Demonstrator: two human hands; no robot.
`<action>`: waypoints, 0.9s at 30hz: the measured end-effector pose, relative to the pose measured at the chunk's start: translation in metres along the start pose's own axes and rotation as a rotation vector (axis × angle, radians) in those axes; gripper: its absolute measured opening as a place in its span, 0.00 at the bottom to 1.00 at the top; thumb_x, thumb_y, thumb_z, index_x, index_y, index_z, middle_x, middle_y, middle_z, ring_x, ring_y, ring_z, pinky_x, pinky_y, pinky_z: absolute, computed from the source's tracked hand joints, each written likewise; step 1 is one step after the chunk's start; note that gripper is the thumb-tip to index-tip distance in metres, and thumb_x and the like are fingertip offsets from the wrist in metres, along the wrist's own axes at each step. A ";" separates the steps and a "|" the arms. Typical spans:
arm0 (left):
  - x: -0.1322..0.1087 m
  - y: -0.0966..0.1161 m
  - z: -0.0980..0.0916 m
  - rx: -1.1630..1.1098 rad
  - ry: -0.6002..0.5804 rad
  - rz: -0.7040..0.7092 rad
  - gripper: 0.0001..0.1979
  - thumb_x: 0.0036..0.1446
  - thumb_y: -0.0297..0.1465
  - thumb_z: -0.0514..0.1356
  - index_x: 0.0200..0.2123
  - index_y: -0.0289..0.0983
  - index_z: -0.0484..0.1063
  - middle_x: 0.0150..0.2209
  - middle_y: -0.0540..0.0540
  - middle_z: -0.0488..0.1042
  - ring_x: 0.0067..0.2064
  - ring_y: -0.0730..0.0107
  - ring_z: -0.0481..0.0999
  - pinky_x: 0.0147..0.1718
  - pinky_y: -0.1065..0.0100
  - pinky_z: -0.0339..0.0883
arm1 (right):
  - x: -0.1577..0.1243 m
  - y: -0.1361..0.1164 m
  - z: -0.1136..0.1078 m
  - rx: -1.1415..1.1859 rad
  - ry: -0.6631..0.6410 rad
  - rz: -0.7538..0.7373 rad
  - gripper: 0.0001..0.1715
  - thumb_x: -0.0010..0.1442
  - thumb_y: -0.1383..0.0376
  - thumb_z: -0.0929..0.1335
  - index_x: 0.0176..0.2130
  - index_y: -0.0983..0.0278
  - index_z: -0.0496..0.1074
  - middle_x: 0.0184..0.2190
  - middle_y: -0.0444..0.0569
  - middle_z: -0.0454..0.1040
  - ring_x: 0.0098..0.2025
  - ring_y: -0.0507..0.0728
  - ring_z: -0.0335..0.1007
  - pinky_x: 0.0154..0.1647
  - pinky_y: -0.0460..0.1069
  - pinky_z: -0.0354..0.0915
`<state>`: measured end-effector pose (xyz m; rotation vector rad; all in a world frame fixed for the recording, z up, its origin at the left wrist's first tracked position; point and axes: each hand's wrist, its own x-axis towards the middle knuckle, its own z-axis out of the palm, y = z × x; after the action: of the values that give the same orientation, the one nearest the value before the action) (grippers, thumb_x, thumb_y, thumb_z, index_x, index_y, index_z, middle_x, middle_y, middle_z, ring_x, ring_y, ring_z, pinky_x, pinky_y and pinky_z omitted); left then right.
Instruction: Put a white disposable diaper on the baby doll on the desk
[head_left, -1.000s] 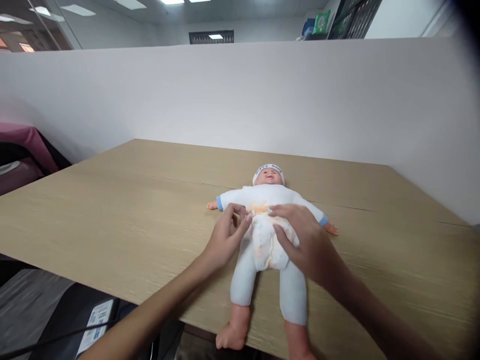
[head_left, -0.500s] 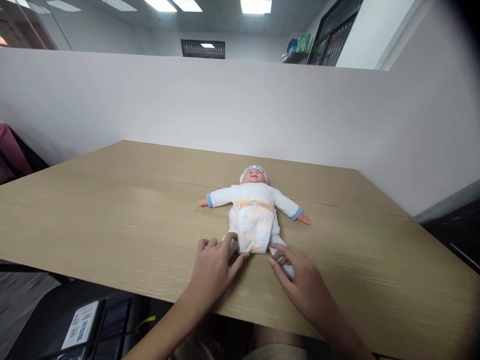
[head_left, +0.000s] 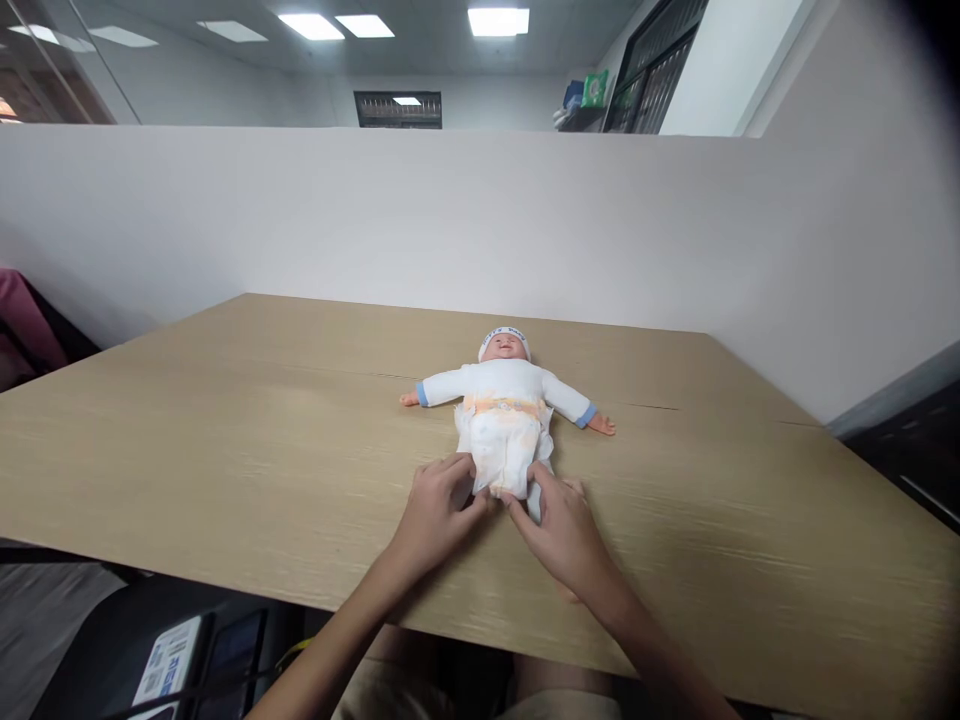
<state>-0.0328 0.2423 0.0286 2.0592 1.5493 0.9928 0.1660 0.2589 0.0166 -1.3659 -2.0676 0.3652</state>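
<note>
A baby doll (head_left: pixel 504 392) in a white suit with blue cuffs and a white cap lies on its back on the wooden table (head_left: pixel 225 440), arms spread. It wears a white diaper (head_left: pixel 504 445) with an orange band at the waist. My left hand (head_left: pixel 439 515) covers the doll's left-side leg, fingers curled round it at the diaper's lower edge. My right hand (head_left: pixel 562 535) covers the other leg, its fingers closed round it by the crotch of the diaper. Both legs are hidden under my hands.
A white partition wall (head_left: pixel 375 220) runs behind and to the right of the table. The table's near edge (head_left: pixel 225 590) is close to my body. A dark device with a white label (head_left: pixel 169 665) sits below the table at the left.
The doll sits further from the table's near edge than a second ago. My hands have moved from its waist down to its legs and closed in on the diaper's lower edge.
</note>
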 end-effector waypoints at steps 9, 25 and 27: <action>0.017 -0.021 -0.011 -0.370 -0.120 -0.136 0.10 0.61 0.37 0.64 0.38 0.39 0.67 0.34 0.52 0.71 0.36 0.68 0.68 0.37 0.68 0.61 | 0.012 0.024 -0.014 0.392 -0.078 0.133 0.17 0.61 0.55 0.73 0.42 0.58 0.65 0.26 0.39 0.72 0.26 0.54 0.63 0.29 0.48 0.57; 0.013 -0.037 -0.008 -0.461 -0.075 -0.330 0.24 0.54 0.47 0.71 0.46 0.37 0.73 0.44 0.44 0.77 0.43 0.62 0.76 0.41 0.66 0.68 | 0.000 0.023 -0.020 0.370 -0.022 0.399 0.24 0.59 0.47 0.74 0.46 0.60 0.74 0.38 0.50 0.83 0.36 0.61 0.76 0.36 0.53 0.66; 0.013 -0.035 -0.008 -0.375 -0.064 -0.313 0.22 0.54 0.47 0.70 0.43 0.37 0.76 0.41 0.45 0.78 0.41 0.62 0.76 0.40 0.66 0.68 | 0.002 0.021 -0.020 0.312 0.002 0.353 0.23 0.59 0.47 0.74 0.45 0.59 0.78 0.38 0.50 0.83 0.36 0.62 0.76 0.34 0.53 0.66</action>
<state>-0.0603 0.2650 0.0155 1.5262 1.4635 0.9958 0.1931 0.2670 0.0214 -1.5267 -1.6751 0.7986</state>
